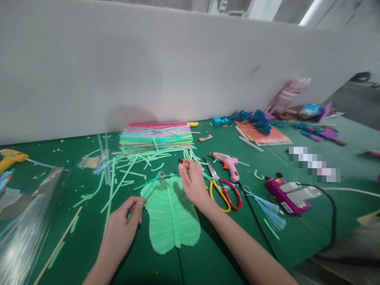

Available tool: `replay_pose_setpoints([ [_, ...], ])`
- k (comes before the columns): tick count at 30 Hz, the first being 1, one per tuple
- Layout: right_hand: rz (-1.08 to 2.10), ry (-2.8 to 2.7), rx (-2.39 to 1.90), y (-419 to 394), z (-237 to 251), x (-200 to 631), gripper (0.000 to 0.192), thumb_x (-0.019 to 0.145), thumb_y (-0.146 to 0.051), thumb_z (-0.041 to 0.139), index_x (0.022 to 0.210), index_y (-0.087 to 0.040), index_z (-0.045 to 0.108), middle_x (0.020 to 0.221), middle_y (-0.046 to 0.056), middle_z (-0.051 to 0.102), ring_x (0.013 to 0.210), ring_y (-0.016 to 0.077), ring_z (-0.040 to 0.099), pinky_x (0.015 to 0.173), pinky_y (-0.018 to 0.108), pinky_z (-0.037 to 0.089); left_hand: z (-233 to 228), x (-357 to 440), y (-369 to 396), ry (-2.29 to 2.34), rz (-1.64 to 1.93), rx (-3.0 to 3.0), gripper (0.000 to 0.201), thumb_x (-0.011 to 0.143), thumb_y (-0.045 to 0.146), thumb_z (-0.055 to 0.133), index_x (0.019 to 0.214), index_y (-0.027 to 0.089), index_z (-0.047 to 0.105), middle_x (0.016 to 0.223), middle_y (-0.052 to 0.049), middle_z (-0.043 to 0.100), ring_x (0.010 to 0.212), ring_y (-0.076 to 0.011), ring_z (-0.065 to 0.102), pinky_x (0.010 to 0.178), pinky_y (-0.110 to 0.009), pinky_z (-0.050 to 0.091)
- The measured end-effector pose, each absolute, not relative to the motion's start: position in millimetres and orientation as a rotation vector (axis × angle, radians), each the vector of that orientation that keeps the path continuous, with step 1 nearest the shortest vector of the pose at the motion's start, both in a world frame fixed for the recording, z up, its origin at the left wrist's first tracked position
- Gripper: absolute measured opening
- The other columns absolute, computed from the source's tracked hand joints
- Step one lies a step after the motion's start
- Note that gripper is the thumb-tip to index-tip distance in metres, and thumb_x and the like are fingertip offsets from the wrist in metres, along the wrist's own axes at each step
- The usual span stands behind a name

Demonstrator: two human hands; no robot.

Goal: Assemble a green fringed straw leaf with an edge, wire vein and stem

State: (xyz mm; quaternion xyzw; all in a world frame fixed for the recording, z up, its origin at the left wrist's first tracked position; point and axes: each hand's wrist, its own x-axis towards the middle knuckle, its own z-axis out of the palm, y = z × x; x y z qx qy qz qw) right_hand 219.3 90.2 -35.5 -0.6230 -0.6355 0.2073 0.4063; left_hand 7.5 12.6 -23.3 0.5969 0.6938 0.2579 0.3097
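A light green, fuzzy leaf shape [175, 213] with a raised midrib lies flat on the green table in front of me. Teal pipe cleaners [152, 185] run across its top edge, by a small ring [162, 175]. At the leaf's left edge, my left hand [126, 217] is closed in a pinch on a teal pipe cleaner. My right hand [194, 182], above the leaf's upper right, has its fingers closed around a small orange thing with a black tip [185, 164]; its kind is unclear. Scissors [221, 184] with yellow and red handles lie beside that hand.
Behind the leaf lies a stack of coloured pipe cleaners [156, 138], with green offcuts [127, 178] scattered nearby. A pink glue gun [228, 164] and its black cord lie right, near a blue tassel [271, 209] and a purple device [286, 196]. A yellow glue gun [13, 158] rests left.
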Motion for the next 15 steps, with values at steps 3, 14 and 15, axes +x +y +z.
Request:
replay_pose_setpoints([
  [3,0.370,-1.611,-1.730,97.2,-42.2,227.3,0.041,0.091,-0.031,0.038,0.125,-0.010,0.049,0.110,0.018,0.051,0.106,0.0302,0.045,0.094,0.048,0.037,-15.8,-6.6,18.6,1.925,0.671,1.663,0.044,0.085,0.061,0.041,0.095,0.025,0.064,0.060,0.003,0.060,0.054,-0.0158,0.054,0.054,-0.023,0.039],
  [14,0.170,-2.050,-1.438,72.8,-41.3,199.9,0.033,0.085,-0.048,0.059,0.112,-0.030,0.065,0.131,0.009,0.045,0.133,0.0353,0.020,0.103,0.054,0.021,-7.9,-75.4,37.3,2.287,0.798,1.895,0.037,0.089,0.046,0.041,0.107,0.024,0.066,0.102,-0.005,0.069,0.080,-0.0222,0.062,0.072,-0.031,0.044],
  [15,0.209,-2.100,-1.389,69.4,-41.2,195.0,0.032,0.084,-0.049,0.060,0.110,-0.031,0.066,0.129,0.008,0.047,0.131,0.0346,0.023,0.102,0.053,0.023,-8.0,-74.7,37.6,2.232,0.832,1.968,0.037,0.090,0.044,0.041,0.107,0.024,0.066,0.103,-0.005,0.068,0.087,-0.0233,0.061,0.075,-0.032,0.045],
])
